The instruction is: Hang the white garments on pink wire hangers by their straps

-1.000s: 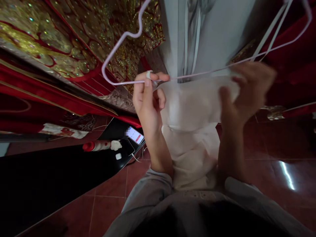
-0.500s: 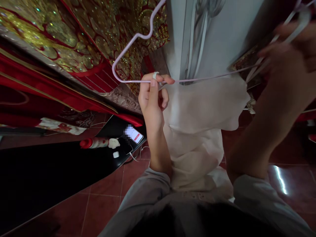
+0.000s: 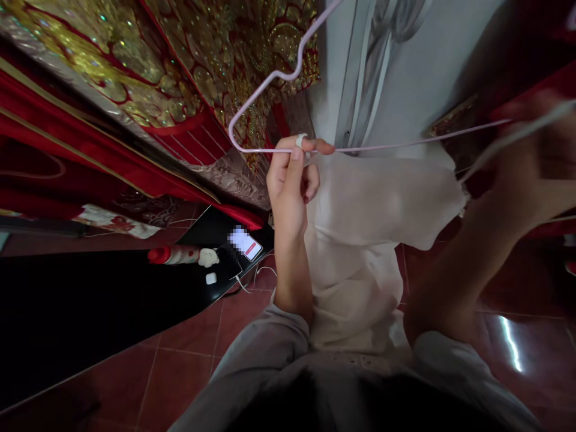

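Note:
A thin pale pink clothes hanger (image 3: 265,84) is tilted in front of me, its long bar running off to the right. My left hand (image 3: 294,171) pinches that bar between thumb and fingers; a white band is around one fingertip. Over at the right edge, my right hand (image 3: 546,144) is smeared by motion. A pale strap (image 3: 495,144) runs taut to it and across it, and the fingers appear closed on the strap. Cream cloth (image 3: 382,192) hangs in folds below the bar, between my forearms.
Red garments with gold sequins (image 3: 189,66) hang at the left. A white panel with grey straps (image 3: 373,84) stands ahead. On a black table (image 3: 90,312) are a red-capped bottle (image 3: 173,255), a lit phone (image 3: 247,246), a small white case (image 3: 211,278) and cables. The floor has red tiles (image 3: 180,378).
My right hand has moved down a little, and the strap now stretches across it. The hanger and my left hand appear slightly farther right in view.

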Tool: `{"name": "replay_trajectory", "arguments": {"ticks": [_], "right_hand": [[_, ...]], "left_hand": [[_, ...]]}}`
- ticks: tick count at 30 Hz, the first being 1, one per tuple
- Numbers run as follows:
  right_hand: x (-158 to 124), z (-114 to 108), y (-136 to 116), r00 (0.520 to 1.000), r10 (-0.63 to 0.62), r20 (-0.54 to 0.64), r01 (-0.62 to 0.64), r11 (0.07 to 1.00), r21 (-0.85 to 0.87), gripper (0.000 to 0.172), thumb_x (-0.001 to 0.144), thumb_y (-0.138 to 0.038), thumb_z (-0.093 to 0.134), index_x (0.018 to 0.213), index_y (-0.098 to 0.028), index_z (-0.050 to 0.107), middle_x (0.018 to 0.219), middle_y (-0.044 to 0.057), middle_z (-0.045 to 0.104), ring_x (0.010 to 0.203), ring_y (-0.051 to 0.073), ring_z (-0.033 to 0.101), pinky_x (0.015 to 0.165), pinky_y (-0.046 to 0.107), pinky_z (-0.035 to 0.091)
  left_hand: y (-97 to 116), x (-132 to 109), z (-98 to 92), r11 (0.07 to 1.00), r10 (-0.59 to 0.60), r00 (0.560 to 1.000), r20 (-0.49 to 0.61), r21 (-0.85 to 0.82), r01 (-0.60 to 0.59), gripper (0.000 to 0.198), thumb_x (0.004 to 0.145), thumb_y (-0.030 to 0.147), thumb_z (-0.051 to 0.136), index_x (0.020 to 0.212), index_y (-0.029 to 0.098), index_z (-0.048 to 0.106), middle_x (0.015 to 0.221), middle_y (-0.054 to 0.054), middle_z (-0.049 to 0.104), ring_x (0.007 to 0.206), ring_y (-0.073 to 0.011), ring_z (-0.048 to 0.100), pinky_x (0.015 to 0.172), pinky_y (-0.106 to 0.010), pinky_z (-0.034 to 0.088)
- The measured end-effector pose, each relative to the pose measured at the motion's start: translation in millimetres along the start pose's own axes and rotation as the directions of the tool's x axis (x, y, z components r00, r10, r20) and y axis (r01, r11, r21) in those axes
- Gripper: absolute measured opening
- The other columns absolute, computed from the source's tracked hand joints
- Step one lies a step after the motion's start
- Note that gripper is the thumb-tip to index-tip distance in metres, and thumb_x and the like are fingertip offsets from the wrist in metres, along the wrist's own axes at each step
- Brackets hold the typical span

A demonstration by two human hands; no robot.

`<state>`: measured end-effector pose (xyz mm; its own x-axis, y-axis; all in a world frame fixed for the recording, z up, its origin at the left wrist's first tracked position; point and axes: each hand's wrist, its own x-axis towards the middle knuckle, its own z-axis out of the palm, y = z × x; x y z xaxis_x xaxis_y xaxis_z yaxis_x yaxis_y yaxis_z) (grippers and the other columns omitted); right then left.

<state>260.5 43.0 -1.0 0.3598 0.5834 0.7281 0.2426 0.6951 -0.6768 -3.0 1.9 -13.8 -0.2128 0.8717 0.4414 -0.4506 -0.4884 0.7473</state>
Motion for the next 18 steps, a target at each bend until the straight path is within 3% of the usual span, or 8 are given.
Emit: {"name": "replay_trajectory", "arguments": {"ticks": [2,4,7,9,12,13,15,18], "right_hand": [[-20,17,-19,0.968,-0.041,0.247,0.064,0.994,-0.088,0.025,0.08,-0.026,0.082,0.103,-0.033,0.084,0.098,-0.001,0.079,0.087,0.015,0.072,0.072,0.029,0.057],[-33,29,-30,0.926,0.0,0.378,0.06,0.987,-0.147,0.034,0.079,-0.017,0.078,0.109,-0.031,0.083,0.105,0.003,0.077,0.079,0.011,0.066,0.06,0.023,0.05],[-47,35,-33,0.934,0.044,0.354,0.018,0.985,-0.17,0.035,0.082,-0.019,0.076,0.115,-0.03,0.079,0.11,0.004,0.068,0.069,0.006,0.052,0.055,0.022,0.044],[-53,35,-31,0.938,0.047,0.343,0.014,0.984,-0.175,0.032,0.084,-0.027,0.076,0.116,-0.031,0.076,0.111,0.004,0.063,0.071,0.007,0.05,0.055,0.023,0.043],[-60,35,-29,0.943,0.034,0.331,0.027,0.983,-0.179,0.03,0.087,-0.041,0.075,0.116,-0.033,0.073,0.111,0.005,0.059,0.079,0.011,0.054,0.057,0.025,0.045],[-61,35,-29,0.942,0.037,0.335,0.028,0.982,-0.188,0.03,0.088,-0.044,0.074,0.116,-0.034,0.072,0.111,0.005,0.058,0.079,0.012,0.054,0.057,0.026,0.046],[-62,36,-30,0.935,0.052,0.351,0.027,0.976,-0.214,0.03,0.09,-0.046,0.073,0.118,-0.036,0.07,0.114,0.006,0.058,0.076,0.012,0.053,0.057,0.027,0.047],[-62,36,-29,0.928,0.062,0.369,0.033,0.969,-0.245,0.031,0.091,-0.049,0.071,0.119,-0.037,0.069,0.117,0.007,0.059,0.081,0.015,0.057,0.057,0.028,0.049]], "left_hand": [[-1,-2,3.4,1.0,0.001,0.999,-0.053,0.018,0.0,0.028,0.102,0.053,0.068,0.096,0.026,0.071,0.099,-0.004,0.076,0.043,-0.0077,0.026,0.041,-0.028,0.015],[-1,-4,2.6,0.999,0.032,0.992,-0.119,0.047,-0.026,0.02,0.104,0.045,0.068,0.102,0.026,0.074,0.104,-0.005,0.077,0.044,-0.0076,0.029,0.041,-0.028,0.016],[-5,-4,-14.4,0.992,0.105,0.973,-0.207,0.094,-0.087,0.015,0.106,0.028,0.066,0.118,0.027,0.074,0.121,-0.004,0.077,0.049,-0.0071,0.038,0.043,-0.027,0.021],[-6,-1,-35.6,0.967,0.216,0.931,-0.293,0.199,-0.162,0.02,0.105,0.021,0.065,0.122,0.028,0.073,0.131,-0.001,0.073,0.061,-0.0082,0.052,0.048,-0.026,0.032],[-1,9,-68.6,0.859,0.464,0.799,-0.382,0.416,-0.299,0.017,0.105,0.016,0.061,0.11,0.027,0.073,0.134,0.004,0.072,0.102,-0.0176,0.069,0.067,-0.028,0.052],[3,13,-76.2,0.839,0.494,0.79,-0.364,0.438,-0.323,0.019,0.107,0.018,0.058,0.11,0.029,0.073,0.134,0.006,0.072,0.12,-0.0215,0.067,0.079,-0.032,0.057],[16,22,-82.8,0.833,0.498,0.812,-0.303,0.428,-0.351,0.018,0.109,0.025,0.058,0.114,0.035,0.073,0.134,0.008,0.072,0.142,-0.0244,0.057,0.102,-0.04,0.057],[41,37,-70.6,0.847,0.431,0.895,-0.113,0.392,-0.359,0.02,0.099,0.035,0.078,0.118,0.033,0.076,0.132,0.004,0.073,0.145,-0.026,0.055,0.122,-0.043,0.048]]}}
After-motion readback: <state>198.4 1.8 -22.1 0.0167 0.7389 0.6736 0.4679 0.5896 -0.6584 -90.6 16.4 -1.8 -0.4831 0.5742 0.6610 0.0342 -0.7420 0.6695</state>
